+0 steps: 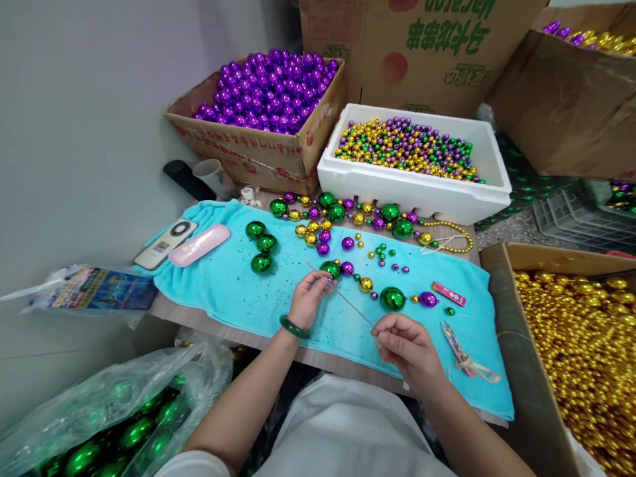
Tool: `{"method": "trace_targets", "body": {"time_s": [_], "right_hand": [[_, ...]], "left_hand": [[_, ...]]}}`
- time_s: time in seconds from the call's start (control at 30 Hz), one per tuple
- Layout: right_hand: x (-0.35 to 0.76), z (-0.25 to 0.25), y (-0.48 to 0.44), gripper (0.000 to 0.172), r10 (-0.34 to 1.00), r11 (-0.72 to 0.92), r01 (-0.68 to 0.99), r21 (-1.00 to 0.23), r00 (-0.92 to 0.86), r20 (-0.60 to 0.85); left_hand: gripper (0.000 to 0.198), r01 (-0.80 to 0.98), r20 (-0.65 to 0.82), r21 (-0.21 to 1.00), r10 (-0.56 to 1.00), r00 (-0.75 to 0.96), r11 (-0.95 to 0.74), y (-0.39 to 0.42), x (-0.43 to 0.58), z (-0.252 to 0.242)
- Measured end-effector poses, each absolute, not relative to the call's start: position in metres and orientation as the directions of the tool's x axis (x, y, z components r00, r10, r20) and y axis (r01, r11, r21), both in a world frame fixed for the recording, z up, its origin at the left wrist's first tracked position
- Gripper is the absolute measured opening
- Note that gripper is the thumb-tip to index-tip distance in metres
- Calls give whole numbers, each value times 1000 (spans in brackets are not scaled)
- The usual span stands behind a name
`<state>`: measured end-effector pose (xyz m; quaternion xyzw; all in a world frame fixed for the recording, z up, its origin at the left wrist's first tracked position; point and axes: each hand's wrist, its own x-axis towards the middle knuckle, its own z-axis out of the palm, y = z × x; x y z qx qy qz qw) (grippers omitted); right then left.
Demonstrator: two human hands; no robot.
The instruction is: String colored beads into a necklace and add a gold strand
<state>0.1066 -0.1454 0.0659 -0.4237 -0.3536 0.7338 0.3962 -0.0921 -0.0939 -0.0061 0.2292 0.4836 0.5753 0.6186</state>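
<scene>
My left hand (309, 297), with a dark green bangle (295, 327) at its wrist, pinches a thin needle-like wire (352, 305) over the towel. My right hand (405, 344) has its thumb and fingertips closed on the wire's nearer end. Just beyond the left fingertips lies a strand of green, purple and gold beads (392, 298); whether it joins the wire I cannot tell. Loose large green beads (262, 264) sit to the left, gold beads (312, 226) and small beads (381, 252) farther back. Snips (453, 344) and a small pink packet (448, 293) lie on the right.
A blue towel (223, 291) covers much of the table. Behind it stand a carton of purple beads (238, 149) and a white foam box (412, 189) of mixed beads. A finished-looking bead string (402, 228) lies before the foam box. Gold beads (586, 358) fill a carton at right.
</scene>
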Motion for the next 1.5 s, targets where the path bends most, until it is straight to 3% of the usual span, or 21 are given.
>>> {"method": "trace_targets", "body": {"time_s": [0.17,0.3,0.47,1.5], "right_hand": [[111,52,-141,18,921,-365,-150,-919,-202,-333],[105,44,-140,15,962,-254,-21,-967,-106,-251],[100,36,-138,14,970,-224,42,-974,-92,-227],[100,22,-131,16,958,-257,92,-962,-105,-266]], "left_hand": [[16,-710,-453,659,884,-113,248,-76,-117,4],[6,-810,-466,544,882,-73,220,-74,-124,17],[14,-855,-489,468,871,-41,223,-74,-125,28],[29,-908,-526,336,850,39,250,-75,-123,34]]}}
